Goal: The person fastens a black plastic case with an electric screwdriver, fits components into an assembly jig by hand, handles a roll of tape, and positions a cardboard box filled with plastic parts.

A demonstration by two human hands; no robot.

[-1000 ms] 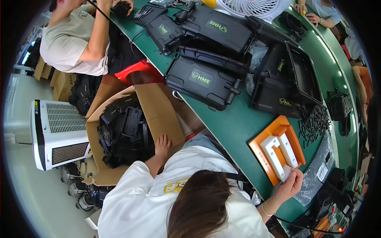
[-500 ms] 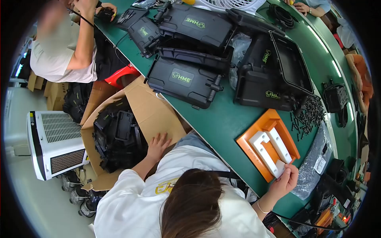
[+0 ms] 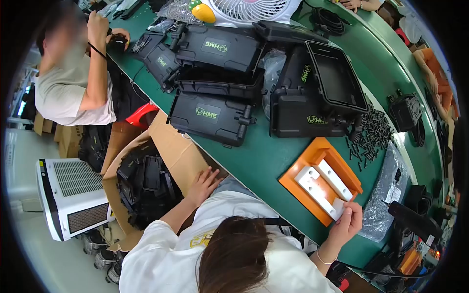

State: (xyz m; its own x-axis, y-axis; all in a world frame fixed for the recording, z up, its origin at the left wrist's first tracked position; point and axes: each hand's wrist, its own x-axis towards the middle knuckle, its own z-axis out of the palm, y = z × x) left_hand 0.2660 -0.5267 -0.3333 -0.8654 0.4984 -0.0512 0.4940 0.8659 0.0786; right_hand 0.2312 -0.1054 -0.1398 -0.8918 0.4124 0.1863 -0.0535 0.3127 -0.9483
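My left hand point(image 3: 202, 188) lies with fingers spread on the flap of a cardboard box point(image 3: 177, 149), which holds black plastic parts point(image 3: 152, 173). At the lower end of the orange fixture point(image 3: 302, 160), my right hand point(image 3: 350, 219) pinches a small white piece point(image 3: 337, 205). Two white blocks point(image 3: 312, 185) with holes are set in the fixture. Beyond it on the green table point(image 3: 264, 168) are black cases marked HME point(image 3: 207, 113), one of them open point(image 3: 337, 75), and a pile of small black pins point(image 3: 370, 134).
A clear plastic bag point(image 3: 380, 207) lies right of the fixture, near a black tool point(image 3: 414, 219). A white fan point(image 3: 244, 10) is at the top. A co-worker point(image 3: 73, 95) sits at upper left. A white air cooler point(image 3: 78, 195) stands at left.
The view has shifted, so the cases and fixture appear further left. My left hand's fingers are more spread. The right hand still pinches the white piece. A black tool now shows at lower right.
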